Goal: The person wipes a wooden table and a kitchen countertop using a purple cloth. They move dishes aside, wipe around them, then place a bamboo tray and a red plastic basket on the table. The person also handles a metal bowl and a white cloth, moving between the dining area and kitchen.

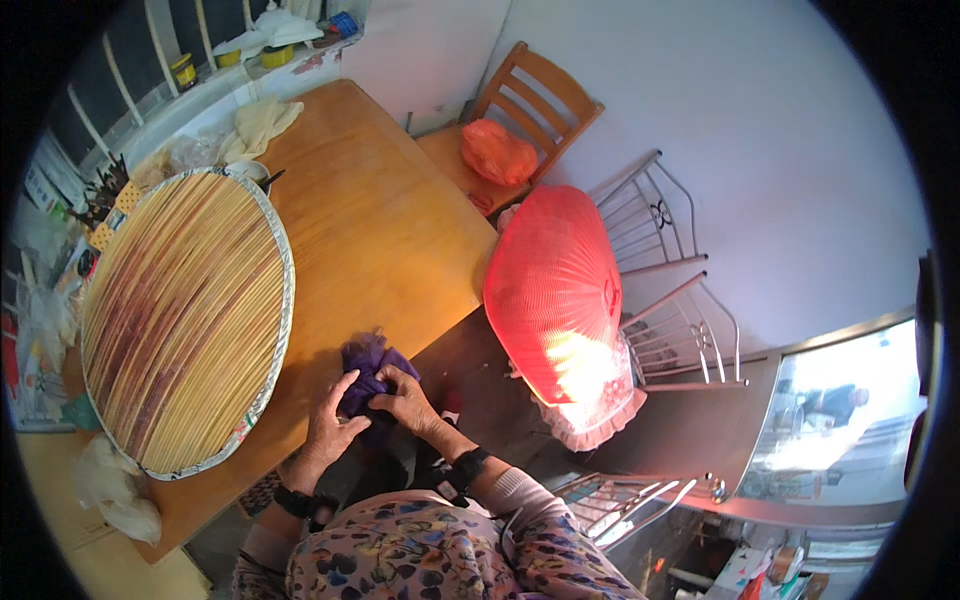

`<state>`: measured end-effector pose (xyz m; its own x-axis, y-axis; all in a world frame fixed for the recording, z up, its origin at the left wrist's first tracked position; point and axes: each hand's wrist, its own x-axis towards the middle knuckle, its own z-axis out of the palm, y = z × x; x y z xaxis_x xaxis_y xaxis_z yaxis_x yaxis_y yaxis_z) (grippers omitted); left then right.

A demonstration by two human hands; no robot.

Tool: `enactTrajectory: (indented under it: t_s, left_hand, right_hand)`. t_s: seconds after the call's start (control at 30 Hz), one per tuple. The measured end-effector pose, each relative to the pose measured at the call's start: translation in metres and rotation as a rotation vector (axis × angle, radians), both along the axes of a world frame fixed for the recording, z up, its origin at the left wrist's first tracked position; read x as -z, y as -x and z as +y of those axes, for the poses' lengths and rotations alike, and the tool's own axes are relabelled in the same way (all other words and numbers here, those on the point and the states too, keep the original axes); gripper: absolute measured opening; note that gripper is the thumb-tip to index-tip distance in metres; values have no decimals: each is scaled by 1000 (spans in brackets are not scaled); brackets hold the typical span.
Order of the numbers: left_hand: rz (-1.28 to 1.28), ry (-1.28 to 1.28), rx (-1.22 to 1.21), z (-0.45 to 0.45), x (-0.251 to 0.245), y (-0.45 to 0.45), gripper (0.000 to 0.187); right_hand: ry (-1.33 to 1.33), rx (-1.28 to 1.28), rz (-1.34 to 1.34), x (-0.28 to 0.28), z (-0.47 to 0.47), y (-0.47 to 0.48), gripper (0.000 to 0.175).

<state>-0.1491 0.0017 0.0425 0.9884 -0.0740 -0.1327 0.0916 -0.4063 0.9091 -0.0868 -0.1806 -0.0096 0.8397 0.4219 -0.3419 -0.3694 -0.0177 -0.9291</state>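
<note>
A bunched dark purple plastic bag (369, 375) sits at the front edge of the wooden table (375, 195), its gathered top crumpled upward. My right hand (409, 403) pinches the bag between thumb and fingers from its right side. My left hand (328, 426) is at the bag's left side, thumb and index finger spread apart, with a fingertip against the purple film. Its other fingers are partly hidden. What the bag contains cannot be seen. Left of my hands lies a large round mat of plant stalks (187, 322) with a silvery patterned rim.
A red mesh dome cover (555, 292) stands right of the table, over a frilled pink cloth (592, 416). Behind it are metal-framed chairs (675, 330). An orange bag (499, 152) rests on a wooden chair (536, 101). A bowl (249, 171) sits behind the mat.
</note>
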Motion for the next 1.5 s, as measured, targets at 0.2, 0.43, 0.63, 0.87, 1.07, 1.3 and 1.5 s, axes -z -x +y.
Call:
enactTrajectory:
  t_s: [0.2, 0.43, 0.63, 0.87, 1.07, 1.3, 1.5]
  left_hand:
    - [80, 635, -11, -19, -23, 0, 94]
    - [169, 867, 58, -88, -27, -19, 111]
    - [276, 960, -202, -157, -34, -53, 59]
    - [-128, 439, -280, -140, -43, -120, 59]
    - [-442, -684, 145, -143, 16, -169, 63]
    - [-512, -791, 401, -155, 21, -191, 66]
    - [-556, -675, 447, -178, 18, -226, 56]
  right_hand:
    - [-275, 159, 74, -41, -37, 13, 32]
    - [-264, 193, 63, -87, -106, 15, 26]
    - [-220, 162, 48, -97, -162, 10, 38]
    - [-280, 482, 405, -27, -226, 11, 48]
    - [-415, 614, 566, 64, -243, 17, 52]
    - [-678, 957, 624, 116, -211, -11, 43]
    - [-1128, 1224, 470, 97, -194, -35, 20]
